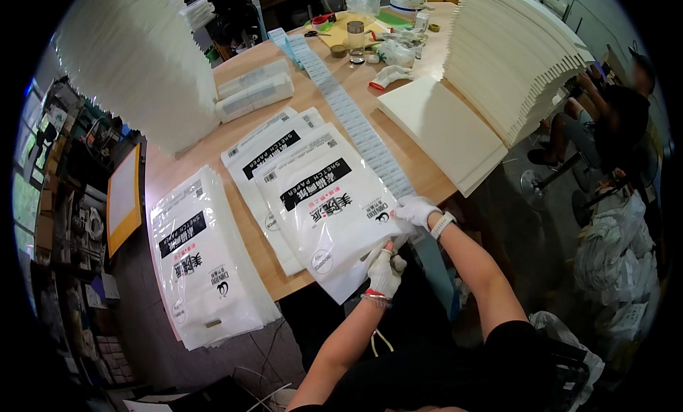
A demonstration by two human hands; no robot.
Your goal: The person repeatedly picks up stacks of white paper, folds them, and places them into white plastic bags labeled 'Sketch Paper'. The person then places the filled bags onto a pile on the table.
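Observation:
Both my hands wear white gloves. My left hand (385, 270) pinches the near edge of a white plastic paper pack (324, 206) that lies on top of a small fanned pile on the wooden table (185, 171). My right hand (417, 211) grips the right corner of the same pack, beside a long strip of small labels (348, 113) running up the table. A taller pile of the same white packs (203, 262) overhangs the table's left edge.
Tall stacks of white sheets stand at far left (139, 63) and far right (509, 56), with a flat cream stack (441, 131) below the right one. Two wrapped white bundles (252, 92), a jar (356, 38), scissors and clutter sit at the back. Another person (619, 120) sits at right.

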